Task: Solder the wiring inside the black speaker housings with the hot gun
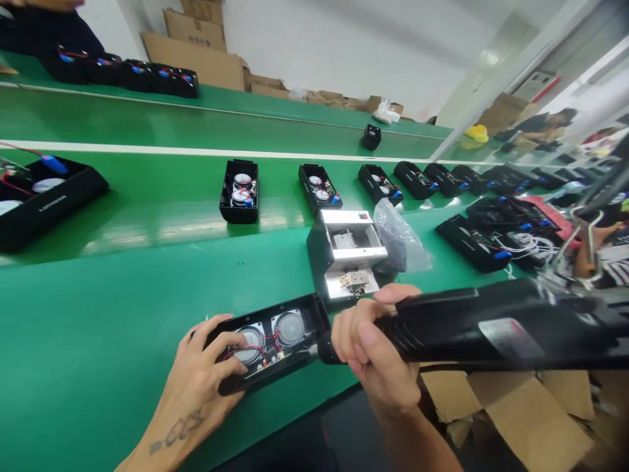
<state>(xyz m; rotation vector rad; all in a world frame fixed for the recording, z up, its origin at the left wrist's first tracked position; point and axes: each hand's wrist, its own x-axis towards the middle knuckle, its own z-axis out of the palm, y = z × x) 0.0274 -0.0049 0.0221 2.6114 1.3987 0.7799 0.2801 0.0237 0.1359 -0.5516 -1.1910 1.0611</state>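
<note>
My left hand (204, 367) grips the left end of a black speaker housing (280, 379), its fingers reaching over the rim. Inside the housing are two round speaker drivers (289, 328), red wires and a small circuit board along the near wall. My right hand (376, 347) is wrapped round a black electric screwdriver (452, 328), held nearly level. Its tip points left into the right end of the housing, beside the board; whether it touches a screw I cannot make out. Just behind stands a silver and black screw feeder (319, 262).
More black housings (239, 196) with drivers stand in a row along the green conveyor (162, 190). A plastic bag (400, 236) lies beside the feeder. Several housings and white cables (533, 248) are heaped at right. An open cardboard box (531, 413) sits below the bench edge.
</note>
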